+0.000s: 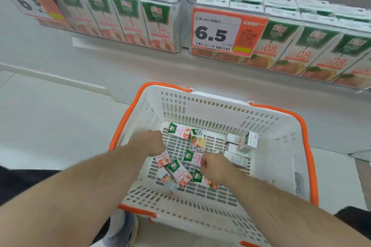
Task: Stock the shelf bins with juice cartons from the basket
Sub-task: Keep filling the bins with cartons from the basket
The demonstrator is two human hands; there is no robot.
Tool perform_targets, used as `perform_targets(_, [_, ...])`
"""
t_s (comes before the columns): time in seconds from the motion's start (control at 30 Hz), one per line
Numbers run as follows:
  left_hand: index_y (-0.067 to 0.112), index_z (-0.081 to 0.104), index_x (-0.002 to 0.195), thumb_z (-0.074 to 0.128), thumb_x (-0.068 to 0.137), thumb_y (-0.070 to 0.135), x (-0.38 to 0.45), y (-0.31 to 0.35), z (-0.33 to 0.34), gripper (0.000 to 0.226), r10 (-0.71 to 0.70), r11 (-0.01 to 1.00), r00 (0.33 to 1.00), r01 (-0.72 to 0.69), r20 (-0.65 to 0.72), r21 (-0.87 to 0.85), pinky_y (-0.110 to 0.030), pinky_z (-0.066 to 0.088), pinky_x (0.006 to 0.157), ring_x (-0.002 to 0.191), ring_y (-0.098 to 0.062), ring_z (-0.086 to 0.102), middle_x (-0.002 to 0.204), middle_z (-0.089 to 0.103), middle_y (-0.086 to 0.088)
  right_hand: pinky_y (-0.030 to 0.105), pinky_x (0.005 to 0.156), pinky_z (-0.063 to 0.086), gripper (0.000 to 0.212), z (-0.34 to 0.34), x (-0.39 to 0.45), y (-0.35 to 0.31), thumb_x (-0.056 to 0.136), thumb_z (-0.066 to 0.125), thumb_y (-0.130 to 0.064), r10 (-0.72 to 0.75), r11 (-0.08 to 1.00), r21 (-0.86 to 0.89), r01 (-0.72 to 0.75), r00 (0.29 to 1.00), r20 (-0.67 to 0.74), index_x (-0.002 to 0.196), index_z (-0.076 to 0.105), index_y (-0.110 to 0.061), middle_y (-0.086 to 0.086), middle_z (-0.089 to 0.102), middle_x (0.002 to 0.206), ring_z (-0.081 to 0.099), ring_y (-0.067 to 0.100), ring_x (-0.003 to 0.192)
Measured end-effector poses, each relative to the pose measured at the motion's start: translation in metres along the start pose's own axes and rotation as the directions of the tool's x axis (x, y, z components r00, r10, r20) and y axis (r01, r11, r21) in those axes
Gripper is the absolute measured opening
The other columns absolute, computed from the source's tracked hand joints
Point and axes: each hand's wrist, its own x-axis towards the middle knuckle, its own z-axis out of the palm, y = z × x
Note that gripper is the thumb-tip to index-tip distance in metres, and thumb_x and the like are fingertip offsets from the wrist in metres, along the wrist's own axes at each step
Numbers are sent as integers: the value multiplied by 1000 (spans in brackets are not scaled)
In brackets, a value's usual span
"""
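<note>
We look down into a white basket (281, 146) with orange handles, standing on the floor below a shelf (140, 62). Both our bare forearms reach into it.

Our left hand (149, 143) is low at the basket's left side, fingers curled downward onto a pink carton (162, 159) lying at its fingertips; whether the fingers have actually closed round it we cannot tell, since the hand hides the contact. Our right hand (213, 166) is near the middle of the basket floor, knuckles up and fingers curled under, over the loose cartons (178, 172); what it holds, if anything, is hidden beneath it.

Small juice cartons lie scattered on the basket floor, most on their sides: a cluster between and just below the two hands, two more toward the far wall, and a few white-sided ones (244, 142) toward the right, one of them tilted on the others.

On the shelf above, two clear bins hold upright rows of cartons. The left bin (128, 18) has peach-pink fronts, the right bin (301, 50) orange-fruit fronts. Each bin carries an orange price tag (224, 32) reading 6.5; the left one is cut off by the frame edge.
</note>
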Motion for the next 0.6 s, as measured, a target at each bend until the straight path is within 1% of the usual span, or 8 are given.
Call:
perform_targets(0.13, [11,39,131,49,91,24,21,10,36,44,-181,961,983,184,34,-207,-34,49,79,108,-26,56,124,55,-11,35,83,48,35,22,7,8,87,52,-15,-67,980,-188,71,997,27,122,52,-16,5,57,119,57,27,104])
perform_targets(0.27, [18,28,129,57,76,35,58,10,76,64,-314,840,946,318,82,-439,-36,58,67,80,-24,68,95,66,-7,43,102,40,58,48,6,4,87,57,-20,-105,918,-384,97,994,-1,141,36,-15,13,49,134,48,31,121])
perform_targets(0.33, [19,20,134,61,79,38,68,13,88,72,-339,807,936,341,95,-482,-33,55,57,73,-24,67,90,64,-7,46,105,38,65,60,4,3,87,61,-21,-82,896,-439,67,997,-16,144,30,-14,17,46,139,45,33,126])
perform_targets(0.4, [16,21,135,64,82,32,64,18,88,70,-349,804,936,323,43,-499,-30,51,52,71,-21,64,88,61,-6,49,94,47,75,71,3,4,75,76,-24,-76,875,-482,42,996,-52,139,41,-10,22,53,130,53,38,117])
perform_targets(0.47, [18,32,126,68,82,27,65,20,88,58,-352,797,936,301,2,-524,-29,49,50,71,-20,62,89,60,-5,48,73,55,83,76,3,6,40,92,-21,-71,862,-506,24,995,-75,115,62,-5,24,65,101,64,39,90])
perform_targets(0.5, [19,35,120,71,81,24,65,20,87,53,-347,791,938,294,2,-536,-29,50,50,71,-19,62,90,59,-4,48,68,55,84,80,2,8,28,92,-15,-75,874,-485,8,990,-119,106,66,-4,23,65,90,64,39,79])
perform_targets(0.53, [20,36,114,74,78,20,63,21,86,52,-332,791,943,283,7,-543,-29,50,49,71,-18,62,90,59,-3,48,67,55,83,82,2,9,25,89,-10,-67,883,-469,-12,986,-151,105,67,-3,23,63,86,63,39,75])
perform_targets(0.6, [23,38,108,80,70,15,60,19,84,57,-294,776,955,257,31,-576,-28,50,48,72,-16,63,89,60,1,49,78,52,80,78,0,9,42,85,-8,-44,879,-476,-26,990,-137,118,60,-2,23,62,97,62,37,83])
